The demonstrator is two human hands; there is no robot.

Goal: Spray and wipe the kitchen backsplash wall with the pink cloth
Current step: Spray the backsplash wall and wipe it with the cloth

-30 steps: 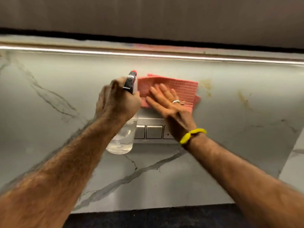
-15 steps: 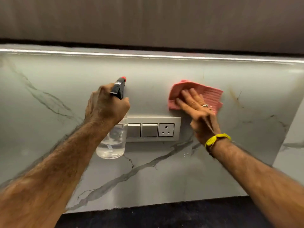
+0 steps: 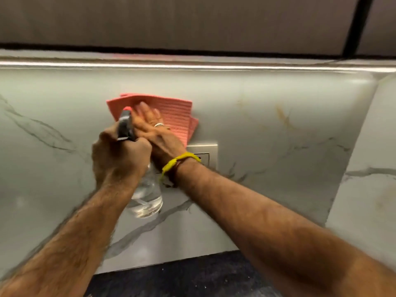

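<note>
**Q:** What fills the frame?

**A:** A marble backsplash (image 3: pixel 267 129), grey-veined with rust-coloured marks at right, runs under a light strip (image 3: pixel 192 66) and dark cabinets (image 3: pixel 171 20). A dark counter (image 3: pixel 182 275) lies below.

**Q:** And the cloth?

**A:** The folded pink cloth (image 3: pixel 175 112) lies flat on the wall just above the switch plate (image 3: pixel 205 153). The right hand (image 3: pixel 156 129) presses it there, fingers straight and together, a ring (image 3: pixel 159 124) on one, a yellow band (image 3: pixel 180 160) at the wrist.

**Q:** The other hand?

**A:** The left hand (image 3: pixel 120 155) grips the neck of a clear bottle (image 3: pixel 147 198), fingers curled round it, the grey, red-tipped nozzle (image 3: pixel 126 123) overlapping the cloth's left edge and touching the right hand.
</note>
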